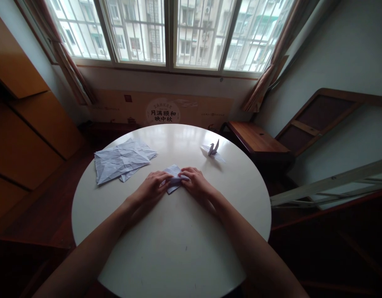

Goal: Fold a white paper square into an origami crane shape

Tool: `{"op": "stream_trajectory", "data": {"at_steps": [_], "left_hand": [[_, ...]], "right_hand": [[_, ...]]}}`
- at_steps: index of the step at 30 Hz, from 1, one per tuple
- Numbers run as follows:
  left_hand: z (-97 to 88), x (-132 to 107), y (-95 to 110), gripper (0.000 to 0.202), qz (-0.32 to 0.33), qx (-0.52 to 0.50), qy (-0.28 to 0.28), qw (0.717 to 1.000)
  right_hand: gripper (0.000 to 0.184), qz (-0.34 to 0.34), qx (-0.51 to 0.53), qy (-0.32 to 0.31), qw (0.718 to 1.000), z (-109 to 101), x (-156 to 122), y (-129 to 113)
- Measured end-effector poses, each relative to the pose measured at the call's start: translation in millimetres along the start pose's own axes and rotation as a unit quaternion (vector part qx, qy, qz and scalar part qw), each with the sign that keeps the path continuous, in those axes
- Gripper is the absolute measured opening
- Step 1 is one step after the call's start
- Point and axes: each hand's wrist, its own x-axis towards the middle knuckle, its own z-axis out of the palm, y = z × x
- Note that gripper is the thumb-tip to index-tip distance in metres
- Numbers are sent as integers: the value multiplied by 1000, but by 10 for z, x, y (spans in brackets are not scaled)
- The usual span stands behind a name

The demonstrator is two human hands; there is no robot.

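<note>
White folded paper (172, 169) lies pinched between left hand (156, 181) and right hand (193, 179), fingers curled nearly closed; apparently mid-fold, it next needs firm creasing.

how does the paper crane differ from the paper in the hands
The paper crane stands untouched with its wings spread, while the folded paper is held by the left hand and right hand. The crane has a raised neck and tail; the folded paper is a flatter piece. Both are pale paper.
</note>
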Motion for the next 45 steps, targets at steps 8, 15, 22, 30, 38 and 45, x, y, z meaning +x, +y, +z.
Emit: {"op": "stream_trajectory", "data": {"at_steps": [8,15,22,30,38,45], "left_hand": [[-6,-4,1,22,2,3,0,1000],[13,-5,-31,23,6,7,0,1000],[6,-2,-50,28,-1,6,-11,1000],[-52,-4,-103,37,-12,-59,-13,998],[-90,-25,-187,24,21,-91,-22,995],[-38,-29,-185,12,13,-59,5,998]], "right_hand": [[31,8,-4,-9,1000,8,7,-2],[5,-23,50,7,998,-59,24,95],[9,10,53,27,998,-84,41,163],[4,17,30,10,999,-68,18,148],[3,27,17,-7,999,-115,19,79],[3,35,15,-14,999,-125,22,53]]}}
